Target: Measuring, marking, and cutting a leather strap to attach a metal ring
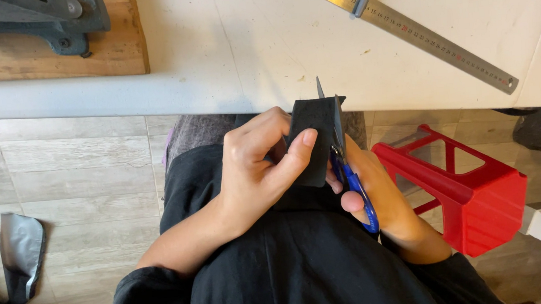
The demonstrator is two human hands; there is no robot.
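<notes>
My left hand (255, 166) pinches a small black piece of fabric (314, 134) between thumb and fingers, holding it upright over my lap, just below the table edge. My right hand (380, 194) grips a pair of scissors with blue handles (353, 187). The metal blades point up along the right edge of the fabric, their tip at the table edge. Much of my right hand's fingers is hidden behind the fabric and the handles. I wear black clothing.
A white table (254, 48) lies ahead with a long steel ruler (404, 27) lying diagonally on it. A wooden board (118, 51) bearing a metal vise stands at the back left. A red plastic stool (465, 186) stands to my right on the wood-pattern floor.
</notes>
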